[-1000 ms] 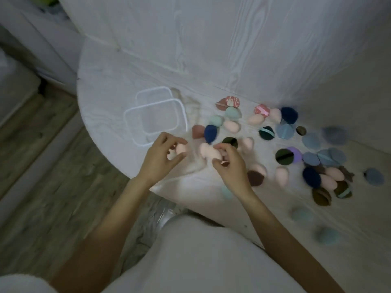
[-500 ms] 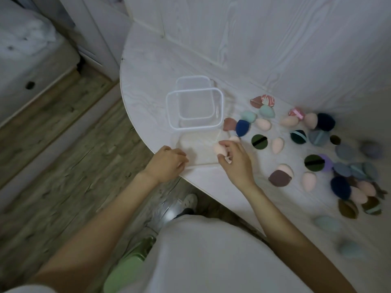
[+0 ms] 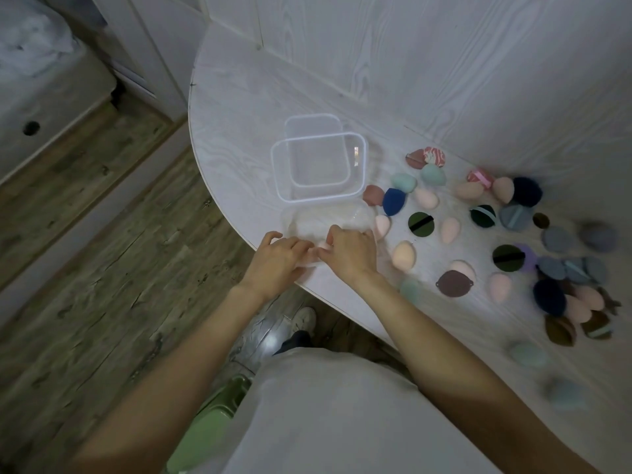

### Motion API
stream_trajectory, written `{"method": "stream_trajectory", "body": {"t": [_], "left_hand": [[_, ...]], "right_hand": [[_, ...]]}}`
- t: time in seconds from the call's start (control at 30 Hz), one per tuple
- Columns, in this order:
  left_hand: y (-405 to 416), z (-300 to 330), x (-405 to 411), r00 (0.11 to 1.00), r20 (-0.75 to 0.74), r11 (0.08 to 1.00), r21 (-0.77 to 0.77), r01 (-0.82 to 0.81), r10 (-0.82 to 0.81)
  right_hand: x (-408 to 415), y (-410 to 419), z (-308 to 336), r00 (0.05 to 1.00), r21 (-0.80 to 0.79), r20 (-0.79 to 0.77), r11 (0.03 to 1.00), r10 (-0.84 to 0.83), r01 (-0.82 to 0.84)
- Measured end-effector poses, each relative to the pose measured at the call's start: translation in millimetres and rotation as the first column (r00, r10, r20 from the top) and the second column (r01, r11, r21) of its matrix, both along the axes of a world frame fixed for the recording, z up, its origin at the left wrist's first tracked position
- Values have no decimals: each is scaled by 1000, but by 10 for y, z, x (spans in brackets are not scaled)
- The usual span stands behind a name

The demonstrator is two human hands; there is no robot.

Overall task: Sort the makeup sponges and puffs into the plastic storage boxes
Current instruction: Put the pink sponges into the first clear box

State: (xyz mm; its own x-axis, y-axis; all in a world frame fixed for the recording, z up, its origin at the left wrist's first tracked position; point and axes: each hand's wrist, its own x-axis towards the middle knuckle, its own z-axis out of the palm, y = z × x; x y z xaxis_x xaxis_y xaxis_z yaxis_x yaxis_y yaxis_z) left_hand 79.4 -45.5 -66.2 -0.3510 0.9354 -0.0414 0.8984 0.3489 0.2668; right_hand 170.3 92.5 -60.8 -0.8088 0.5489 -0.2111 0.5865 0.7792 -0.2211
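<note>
Two clear plastic boxes sit at the table's left end: an upright one with a white rim, and a lower one in front of it by the table edge. Both of my hands hover over the lower box's near side. My right hand pinches a pink sponge at its fingertips. My left hand has its fingers curled, and a pale pink sponge shows under its fingertips. Several sponges and puffs lie scattered to the right, among them a peach sponge, a blue sponge and a dark green puff.
The white wood-grain table has a rounded left edge and a wall behind it. More puffs in grey, navy and brown are piled at the far right. The wooden floor and a green object lie below.
Both hands moved left and toward the near table edge, from the sponge pile to the lower clear box. The camera view shifted, so the boxes now sit nearer the centre.
</note>
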Motion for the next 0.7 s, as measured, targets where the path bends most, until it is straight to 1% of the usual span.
{"method": "stream_trajectory", "body": {"t": [0.07,0.13,0.2,0.23,0.27,0.3,0.33,0.37,0.4,0.43,0.47,0.5,0.57,0.6,0.63,0.67,0.7], "left_hand": [[37,14,2,1000,-19,1000,-8,-6,6],[72,29,20,1000,-20,998,-60,-7,6],[100,35,47,1000,-12,995,-96,-13,12],[112,41,61,1000,-8,994,-104,-19,18],[122,48,70,1000,-1,993,-114,-24,24],[134,48,75,1000,6,992,-123,-27,28],[138,42,73,999,16,992,-126,-30,32],[138,36,67,999,23,991,-128,-32,35],[138,31,63,999,24,990,-135,-31,34],[135,28,59,999,19,988,-150,-29,32],[136,26,58,999,14,986,-162,-29,32],[131,25,63,999,12,986,-164,-36,38],[132,45,88,998,8,985,-160,-58,60],[136,56,102,998,7,985,-158,-67,69],[142,63,114,997,5,985,-154,-72,74],[147,72,124,997,2,986,-150,-77,78],[154,81,134,997,1,986,-144,-81,82]], "right_hand": [[-11,-5,11,1000,-7,16,1000,11,-11],[17,7,45,999,-58,8,998,34,-33],[67,70,107,996,-122,12,989,91,-88],[106,119,145,993,-151,-1,981,119,-118],[156,174,182,991,-189,-56,973,120,-128],[223,235,227,985,-225,-157,968,75,-109],[311,305,271,961,-247,-275,968,-17,-54],[415,386,289,922,-252,-366,967,-127,34],[526,483,283,886,-235,-403,962,-229,141],[631,588,248,874,-197,-377,948,-308,249],[724,684,192,880,-151,-296,928,-371,340],[789,752,137,891,-114,-176,908,-418,403],[842,807,51,890,-111,65,883,-451,456],[843,806,31,888,-137,143,880,-436,454],[837,799,24,890,-167,187,879,-417,447],[841,795,32,892,-204,197,873,-408,444],[847,798,62,892,-249,174,858,-417,450]]}}
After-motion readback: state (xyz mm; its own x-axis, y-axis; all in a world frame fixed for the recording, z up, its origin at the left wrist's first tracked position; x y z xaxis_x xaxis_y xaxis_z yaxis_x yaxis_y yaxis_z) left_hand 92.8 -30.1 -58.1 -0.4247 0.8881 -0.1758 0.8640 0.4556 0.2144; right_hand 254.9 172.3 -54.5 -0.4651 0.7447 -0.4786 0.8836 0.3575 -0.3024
